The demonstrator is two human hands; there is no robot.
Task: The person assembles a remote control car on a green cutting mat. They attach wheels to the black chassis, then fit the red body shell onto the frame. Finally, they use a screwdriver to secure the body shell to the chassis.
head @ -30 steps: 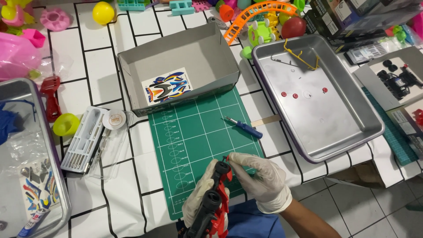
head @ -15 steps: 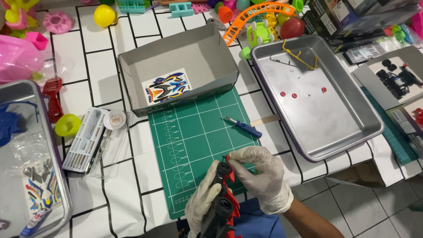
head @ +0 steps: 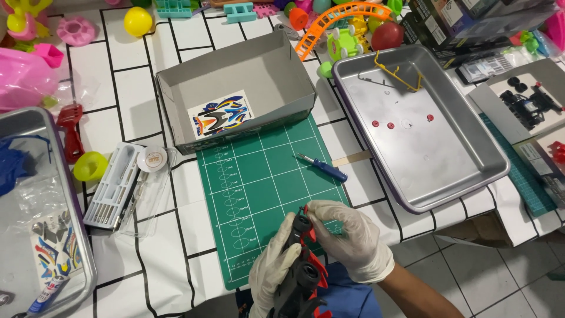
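Both my hands wear white gloves and hold a small red and black toy car (head: pixel 303 265) over the near edge of the green cutting mat (head: pixel 259 182). My left hand (head: pixel 272 272) grips the car's body from the left side. My right hand (head: pixel 350 238) pinches the car's upper end by a black wheel. A blue-handled screwdriver (head: pixel 322 168) lies on the mat, apart from my hands. The car's lower end runs out of the frame.
A grey cardboard box (head: pixel 276 65) with a sticker sheet (head: pixel 219 115) stands behind the mat. A metal tray (head: pixel 471 159) with small red parts sits at the right. A tool case (head: pixel 113 185) and another tray (head: pixel 23 235) lie left. Toys crowd the far edge.
My hands and the car have shifted slightly right and the car has turned a little in my grip. My right fingers have moved onto its upper wheel.
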